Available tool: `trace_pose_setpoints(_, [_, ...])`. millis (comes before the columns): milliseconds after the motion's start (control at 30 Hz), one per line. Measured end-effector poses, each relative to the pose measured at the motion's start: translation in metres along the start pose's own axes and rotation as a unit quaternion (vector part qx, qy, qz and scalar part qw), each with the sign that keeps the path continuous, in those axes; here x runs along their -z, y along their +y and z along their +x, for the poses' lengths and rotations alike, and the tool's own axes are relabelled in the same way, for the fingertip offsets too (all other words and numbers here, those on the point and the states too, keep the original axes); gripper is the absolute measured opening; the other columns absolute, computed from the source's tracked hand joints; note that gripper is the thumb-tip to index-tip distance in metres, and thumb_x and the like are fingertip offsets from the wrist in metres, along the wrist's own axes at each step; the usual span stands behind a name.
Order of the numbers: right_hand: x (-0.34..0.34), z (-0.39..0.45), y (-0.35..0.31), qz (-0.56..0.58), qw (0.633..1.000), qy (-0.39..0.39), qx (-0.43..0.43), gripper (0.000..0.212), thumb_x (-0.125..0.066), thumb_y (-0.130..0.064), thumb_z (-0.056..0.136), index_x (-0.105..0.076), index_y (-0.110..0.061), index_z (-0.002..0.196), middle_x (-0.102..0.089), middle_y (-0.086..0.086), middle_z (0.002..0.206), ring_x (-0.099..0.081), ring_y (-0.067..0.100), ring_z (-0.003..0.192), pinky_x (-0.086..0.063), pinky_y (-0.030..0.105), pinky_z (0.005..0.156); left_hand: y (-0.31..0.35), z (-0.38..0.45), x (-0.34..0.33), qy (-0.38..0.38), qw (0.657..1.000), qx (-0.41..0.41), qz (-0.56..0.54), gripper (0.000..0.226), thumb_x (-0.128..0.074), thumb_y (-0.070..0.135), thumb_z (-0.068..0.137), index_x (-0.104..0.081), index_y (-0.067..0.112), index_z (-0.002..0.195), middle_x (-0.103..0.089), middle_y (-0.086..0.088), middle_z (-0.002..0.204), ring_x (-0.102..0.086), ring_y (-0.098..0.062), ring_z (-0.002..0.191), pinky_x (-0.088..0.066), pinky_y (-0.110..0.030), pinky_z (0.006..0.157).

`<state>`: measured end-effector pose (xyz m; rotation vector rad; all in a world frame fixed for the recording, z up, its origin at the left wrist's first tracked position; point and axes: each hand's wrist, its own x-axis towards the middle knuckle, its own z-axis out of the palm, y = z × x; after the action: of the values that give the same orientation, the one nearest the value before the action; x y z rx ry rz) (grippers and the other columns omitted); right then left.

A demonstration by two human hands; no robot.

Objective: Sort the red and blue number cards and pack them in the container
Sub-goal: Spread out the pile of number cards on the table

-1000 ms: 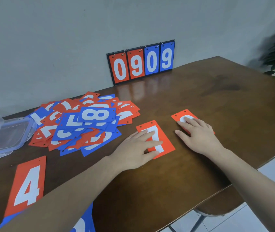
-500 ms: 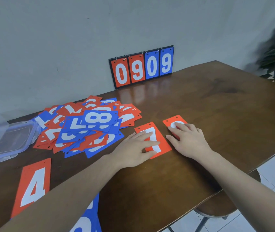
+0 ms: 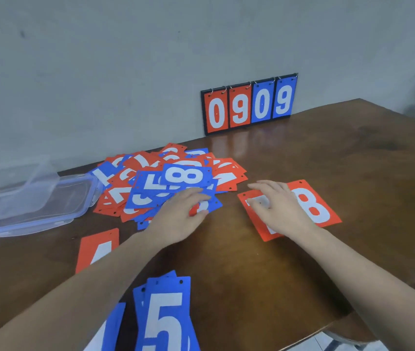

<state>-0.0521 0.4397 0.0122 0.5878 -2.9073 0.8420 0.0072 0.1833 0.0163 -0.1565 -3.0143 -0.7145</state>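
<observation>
Red 8 card [image 3: 312,207] now apparently beside 7.

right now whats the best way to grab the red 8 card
The red 8 card lies flat on the table, so no edge is raised. Probably pinch its far right corner, coming from the right, where no card or hand covers it, after sliding it over the table edge.

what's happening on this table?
A person is sorting red and blue number cards. The left hand reaches into the mixed pile, fingers at a card on its near edge. The right hand rests over a red 7, which lies beside a red 8. A red 4 and a blue stack topped by a 5 lie nearer the person. The container at the left holds no cards yet.
</observation>
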Motion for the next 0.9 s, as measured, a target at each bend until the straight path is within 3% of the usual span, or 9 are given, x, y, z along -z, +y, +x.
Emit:
trace_pose_setpoints(167, [-0.026,0.029,-0.041,0.031,0.998,-0.032,0.053,0.034,-0.061,-0.03,0.096,-0.063,-0.027,0.13,-0.059,-0.008,0.136,-0.047,0.02,0.128,-0.038,0.037,0.108,-0.05,-0.024,0.031,0.066,0.995,0.072,-0.001,0.035,-0.058,0.03,0.1,-0.057,0.027,0.135,-0.05,0.009,0.145,-0.042,-0.011,0.137,-0.032,-0.028,0.112])
trace_pose_setpoints(333, [-0.042,0.068,-0.074,0.042,0.994,-0.05,0.082,0.03,-0.062,-0.027,0.096,-0.066,-0.023,0.126,-0.061,-0.005,0.134,-0.049,0.017,0.127,-0.036,0.028,0.106,-0.083,-0.03,0.054,0.107,0.982,0.157,-0.018,0.036,-0.057,0.03,0.1,-0.052,0.025,0.135,-0.054,0.004,0.142,-0.048,-0.016,0.131,-0.041,-0.032,0.105])
trace_pose_setpoints(467, [-0.052,0.097,-0.092,0.028,0.994,-0.064,0.086,0.032,-0.062,-0.034,0.097,-0.064,-0.027,0.128,-0.058,-0.004,0.139,-0.047,0.019,0.131,-0.035,0.03,0.107,-0.1,-0.021,0.064,0.119,0.975,0.187,-0.025,0.041,-0.057,0.033,0.099,-0.048,0.024,0.139,-0.054,0.004,0.143,-0.058,-0.02,0.12,-0.047,-0.033,0.097])
trace_pose_setpoints(600, [-0.059,0.121,-0.1,-0.028,0.991,-0.111,0.066,0.051,-0.063,-0.05,0.093,-0.052,-0.033,0.139,-0.046,-0.006,0.151,-0.035,0.02,0.141,-0.029,0.037,0.114,-0.11,0.0,0.071,0.132,0.97,0.204,-0.033,0.046,-0.059,0.04,0.097,-0.048,0.024,0.139,-0.056,0.004,0.141,-0.056,-0.018,0.123,-0.048,-0.031,0.094])
trace_pose_setpoints(733, [-0.064,0.134,-0.093,-0.067,0.983,-0.161,0.049,0.069,-0.065,-0.061,0.086,-0.043,-0.037,0.146,-0.04,-0.008,0.156,-0.032,0.021,0.144,-0.03,0.041,0.115,-0.117,0.023,0.07,0.099,0.971,0.215,-0.039,0.064,-0.066,0.058,0.088,-0.047,0.025,0.139,-0.053,0.006,0.142,-0.052,-0.017,0.125,-0.05,-0.036,0.098])
trace_pose_setpoints(900, [-0.058,0.146,-0.075,-0.079,0.988,-0.135,0.013,0.079,-0.07,-0.067,0.078,-0.041,-0.04,0.146,-0.045,-0.004,0.152,-0.036,0.025,0.138,-0.033,0.041,0.11,-0.127,0.044,0.061,0.035,0.974,0.222,0.036,0.073,-0.069,0.062,0.083,-0.044,0.03,0.143,-0.04,0.003,0.152,-0.035,-0.025,0.139,-0.036,-0.043,0.112])
